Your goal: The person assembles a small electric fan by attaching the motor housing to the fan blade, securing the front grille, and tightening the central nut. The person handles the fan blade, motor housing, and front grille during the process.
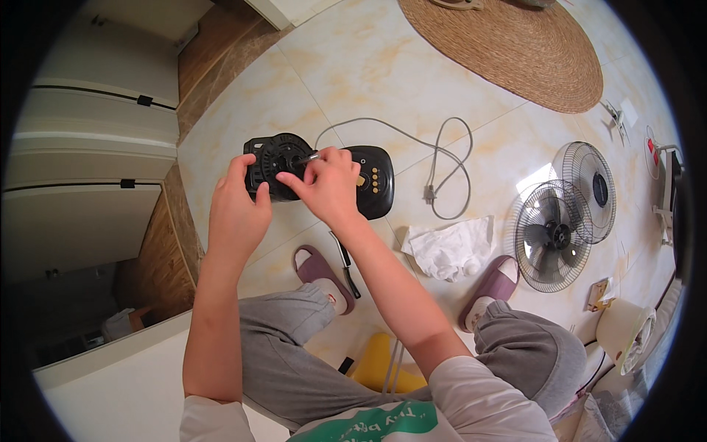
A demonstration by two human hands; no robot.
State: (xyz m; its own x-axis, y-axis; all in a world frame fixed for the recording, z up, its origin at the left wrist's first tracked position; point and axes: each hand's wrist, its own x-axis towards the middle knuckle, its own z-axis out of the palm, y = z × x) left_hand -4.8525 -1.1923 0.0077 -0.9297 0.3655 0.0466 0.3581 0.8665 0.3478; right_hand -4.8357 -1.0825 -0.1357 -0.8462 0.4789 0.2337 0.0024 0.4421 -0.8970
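A black fan body, its round ribbed motor housing [276,144] facing up, stands on the floor in front of me. My left hand [239,214] grips the near left edge of this housing, thumb and fingers apart around it. At the housing's middle, my right hand [328,184] pinches a short silver rod [308,158]; whether that is a tool or the motor shaft I cannot make out. Behind my right hand shows the black control base [379,188] with gold buttons. A grey power cord [412,134] runs from the fan body and loops to the right.
Between my slippered feet lie a black-handled knife [346,269] and a crumpled white plastic bag [449,247]. Two wire fan grilles [600,166], one with dark fan blades [554,234], lie at the right. A woven mat [515,51] is at the far side; a bin [622,331] stands lower right.
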